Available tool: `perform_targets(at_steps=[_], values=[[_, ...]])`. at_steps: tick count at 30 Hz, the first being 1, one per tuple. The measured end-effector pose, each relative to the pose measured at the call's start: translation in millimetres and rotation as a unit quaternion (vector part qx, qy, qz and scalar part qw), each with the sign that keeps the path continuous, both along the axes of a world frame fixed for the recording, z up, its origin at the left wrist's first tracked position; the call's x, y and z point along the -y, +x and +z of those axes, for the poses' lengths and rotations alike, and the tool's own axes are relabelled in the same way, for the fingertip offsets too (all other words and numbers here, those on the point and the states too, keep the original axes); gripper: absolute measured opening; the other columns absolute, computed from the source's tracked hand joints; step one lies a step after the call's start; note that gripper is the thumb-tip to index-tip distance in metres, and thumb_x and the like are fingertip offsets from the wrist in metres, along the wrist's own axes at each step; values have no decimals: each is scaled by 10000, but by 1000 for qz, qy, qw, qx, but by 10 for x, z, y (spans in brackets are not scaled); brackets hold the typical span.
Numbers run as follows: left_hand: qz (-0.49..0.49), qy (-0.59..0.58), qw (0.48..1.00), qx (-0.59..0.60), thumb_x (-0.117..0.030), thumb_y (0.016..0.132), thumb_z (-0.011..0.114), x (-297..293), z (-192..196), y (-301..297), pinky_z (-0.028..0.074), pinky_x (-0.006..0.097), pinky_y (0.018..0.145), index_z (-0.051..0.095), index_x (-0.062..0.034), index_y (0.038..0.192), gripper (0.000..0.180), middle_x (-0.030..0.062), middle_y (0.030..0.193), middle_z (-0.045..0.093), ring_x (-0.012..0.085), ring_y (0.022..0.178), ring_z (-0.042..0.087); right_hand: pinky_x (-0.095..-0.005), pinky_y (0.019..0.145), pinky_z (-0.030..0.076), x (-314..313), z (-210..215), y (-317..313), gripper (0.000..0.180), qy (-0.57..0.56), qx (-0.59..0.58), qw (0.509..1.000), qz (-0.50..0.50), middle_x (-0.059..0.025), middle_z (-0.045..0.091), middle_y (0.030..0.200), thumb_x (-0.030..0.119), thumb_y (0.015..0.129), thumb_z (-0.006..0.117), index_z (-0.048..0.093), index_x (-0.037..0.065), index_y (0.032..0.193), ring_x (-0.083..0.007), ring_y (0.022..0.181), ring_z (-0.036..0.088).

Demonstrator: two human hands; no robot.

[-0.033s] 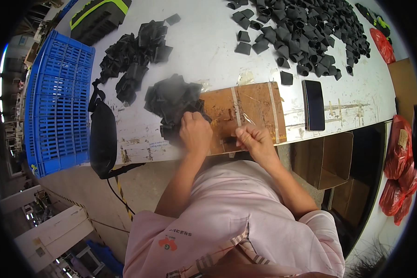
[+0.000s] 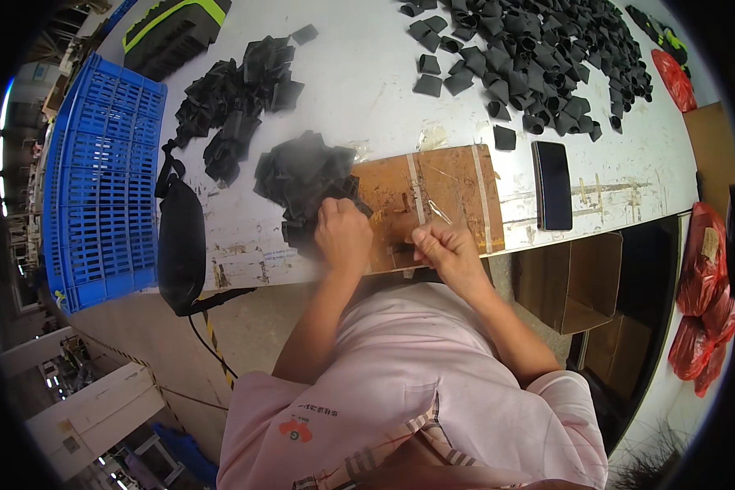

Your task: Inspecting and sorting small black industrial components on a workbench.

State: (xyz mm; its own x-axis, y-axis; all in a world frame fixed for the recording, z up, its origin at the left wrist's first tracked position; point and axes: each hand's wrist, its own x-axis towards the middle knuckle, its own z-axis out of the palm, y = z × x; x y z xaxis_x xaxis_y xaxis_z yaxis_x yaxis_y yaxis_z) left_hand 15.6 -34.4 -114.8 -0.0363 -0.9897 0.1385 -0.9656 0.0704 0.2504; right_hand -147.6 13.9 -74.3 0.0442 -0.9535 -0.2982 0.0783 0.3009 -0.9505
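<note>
My left hand [image 2: 343, 234] is closed, its fingertips curled into the near edge of a pile of black fabric pieces [image 2: 302, 171]. The piece in its fingers is mostly hidden. My right hand [image 2: 451, 255] is closed above the brown board [image 2: 457, 188], thumb pressed to the fingers. A thin, shiny, pointed metal tool [image 2: 440, 212] sticks up out of it; its exact kind is hard to make out. A small dark patch [image 2: 404, 246] shows on the board beside the right thumb, too blurred to name.
A blue plastic crate [image 2: 102, 180] and a black pouch [image 2: 181, 245] stand at left. More black pieces [image 2: 241, 102] lie beyond. A large heap of short black tubes [image 2: 539, 61] covers the far right. A phone [image 2: 554, 186] lies right of the board; red bags [image 2: 701, 273] hang farther right.
My right hand has shifted very slightly left and toward me, with the metal tool. My left hand has barely moved at the pile.
</note>
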Motion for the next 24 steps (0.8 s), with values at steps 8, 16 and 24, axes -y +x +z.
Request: perform_targets(at_steps=[8, 16, 24], values=[[-216, -164, 934, -231, 53, 764, 512, -259, 350, 101, 407, 356, 566, 485, 7, 791, 60, 146, 785, 475, 288, 662, 487, -227, 509, 411, 89, 33, 103, 316, 53, 34, 996, 69, -42, 559, 613, 285, 850, 553, 586, -11, 745, -90, 554, 511], [-229, -205, 918, -249, -3, 798, 525, -407, 290, -17, 420, 310, 577, 500, 6, 831, 42, 138, 824, 487, 248, 672, 489, -233, 521, 417, 98, -8, 234, 183, 51, 94, 994, 35, -54, 590, 651, 174, 783, 647, 588, 19, 708, -101, 585, 538], [10, 38, 830, -557, -34, 805, 557, -302, 452, -50, 383, 174, 561, 520, 16, 856, 79, 13, 756, 509, 43, 636, 451, -360, 486, 435, 88, -4, 300, 74, -313, -377, 871, -31, -101, 517, 664, 67, 696, 636, 582, 30, 731, -270, 573, 541]])
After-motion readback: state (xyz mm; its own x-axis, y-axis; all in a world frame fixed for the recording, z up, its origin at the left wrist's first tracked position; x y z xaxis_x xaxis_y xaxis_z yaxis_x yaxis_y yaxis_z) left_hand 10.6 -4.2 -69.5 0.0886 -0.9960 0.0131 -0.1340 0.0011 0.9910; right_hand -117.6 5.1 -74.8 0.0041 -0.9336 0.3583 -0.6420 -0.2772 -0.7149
